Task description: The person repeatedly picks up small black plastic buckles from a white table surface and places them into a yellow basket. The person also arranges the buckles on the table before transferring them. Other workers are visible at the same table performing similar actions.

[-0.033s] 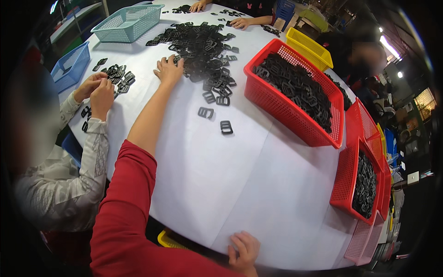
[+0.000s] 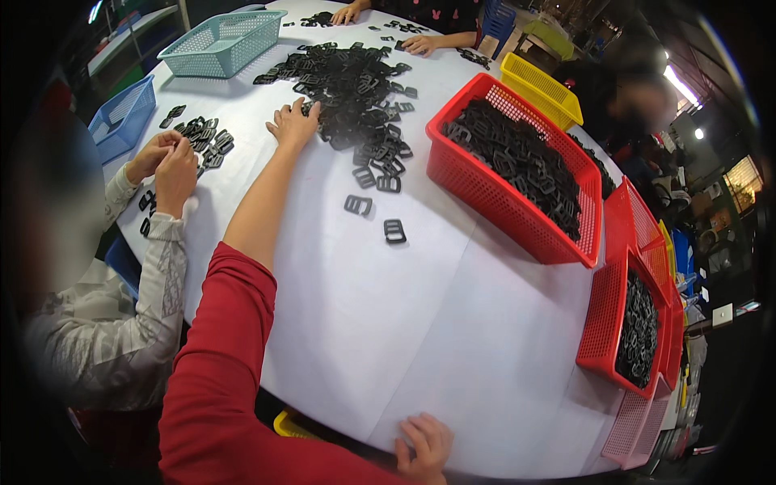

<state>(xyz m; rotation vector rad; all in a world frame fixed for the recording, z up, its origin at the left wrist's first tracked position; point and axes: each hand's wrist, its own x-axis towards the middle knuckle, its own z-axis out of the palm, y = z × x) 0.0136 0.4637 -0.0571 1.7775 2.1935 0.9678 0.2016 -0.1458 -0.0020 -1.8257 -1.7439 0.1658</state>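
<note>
A heap of black plastic strap buckles [image 2: 347, 93] spreads over the far middle of the white table [image 2: 388, 323]. My left hand [image 2: 293, 127] reaches out to the heap's near left edge, its fingers apart. The fingertips on its right side meet the buckles, and I see nothing lifted in them. Two loose buckles lie nearer to me, one [image 2: 358, 204] just below the heap and another [image 2: 394, 232] to its right. My right hand [image 2: 426, 444] lies at the table's near edge, fingers loosely stretched, with no buckle by it.
Right of the heap stands a red basket [image 2: 501, 218] full of buckles; another red basket [image 2: 596, 331] sits beyond it. A yellow basket [image 2: 558, 97], teal basket [image 2: 190, 63] and blue basket [image 2: 113, 133] line the table. At left, a co-worker's hands [image 2: 170, 174] hover over a small pile.
The whole view has shifted very slightly. Both my hands stay in nearly the same places, and the buckles lie as before.
</note>
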